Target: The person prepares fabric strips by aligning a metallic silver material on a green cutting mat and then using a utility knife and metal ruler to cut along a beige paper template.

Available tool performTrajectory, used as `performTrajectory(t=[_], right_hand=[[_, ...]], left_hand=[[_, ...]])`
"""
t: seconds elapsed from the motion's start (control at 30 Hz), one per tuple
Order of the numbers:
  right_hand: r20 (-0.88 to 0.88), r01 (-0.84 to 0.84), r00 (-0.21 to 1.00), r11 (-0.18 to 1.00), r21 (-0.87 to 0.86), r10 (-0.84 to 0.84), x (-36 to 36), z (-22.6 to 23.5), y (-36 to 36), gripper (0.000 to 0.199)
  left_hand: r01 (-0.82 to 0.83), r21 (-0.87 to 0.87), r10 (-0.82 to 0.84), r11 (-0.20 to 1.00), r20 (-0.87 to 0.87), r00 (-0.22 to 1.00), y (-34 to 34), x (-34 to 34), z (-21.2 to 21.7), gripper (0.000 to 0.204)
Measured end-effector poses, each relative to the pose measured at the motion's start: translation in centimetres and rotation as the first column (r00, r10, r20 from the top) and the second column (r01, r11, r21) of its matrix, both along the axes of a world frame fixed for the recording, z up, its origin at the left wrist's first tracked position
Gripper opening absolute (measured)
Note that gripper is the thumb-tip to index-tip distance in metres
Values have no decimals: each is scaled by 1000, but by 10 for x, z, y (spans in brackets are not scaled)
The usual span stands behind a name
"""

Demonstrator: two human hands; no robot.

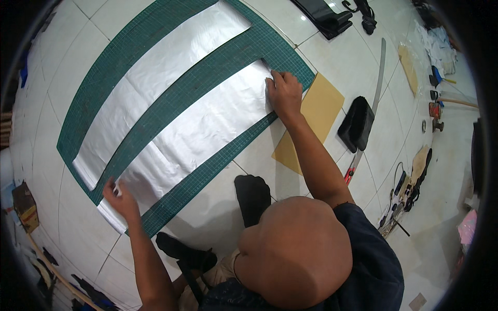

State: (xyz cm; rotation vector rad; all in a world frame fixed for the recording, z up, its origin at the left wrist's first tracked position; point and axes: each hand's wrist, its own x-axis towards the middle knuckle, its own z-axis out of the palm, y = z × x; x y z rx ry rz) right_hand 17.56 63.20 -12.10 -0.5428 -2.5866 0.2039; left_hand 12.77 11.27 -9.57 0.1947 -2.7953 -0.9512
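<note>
Two long silver foil-like sheets lie side by side on a green cutting mat point(176, 111). The nearer silver sheet point(207, 127) is wrinkled and stretches between my hands. My right hand point(286, 94) has its fingers closed on that sheet's right end, where a dark edge shows at the corner. At the opposite end, my left hand point(123, 201) has its thumb and fingers bent together at the sheet's edge; that end runs past the mat onto the floor. The farther silver sheet point(161, 67) lies untouched.
Tan board point(316, 119) lies partly beside the mat. Right of it are a black folded pad point(357, 124), a metal ruler point(380, 72) and a red cutter point(350, 172). Black sheets point(324, 18) lie at the back. Assorted tools point(407, 194) lie farther right on the tiled floor.
</note>
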Motion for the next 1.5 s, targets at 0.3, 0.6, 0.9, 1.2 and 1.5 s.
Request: performTrajectory(t=[0.3,0.6,0.9,1.2,1.5], right_hand=[[80,25,996,1000,3,-25,-5,2,0,31],[112,66,993,982,-179,-46,-10,9,3,40],[111,105,992,922,-374,-68,-19,10,9,23],[172,33,978,723,-690,119,-21,21,22,23],[-92,-80,996,722,-687,24,-8,20,25,26]], left_hand=[[640,-31,-638,768,48,768,170,-40,12,34],[819,-2,-806,574,174,565,331,-73,22,52],[827,-100,-779,554,287,557,389,-87,4,55],[847,-42,-811,530,267,521,390,-90,6,46],[866,224,-876,447,306,373,394,-83,24,26]])
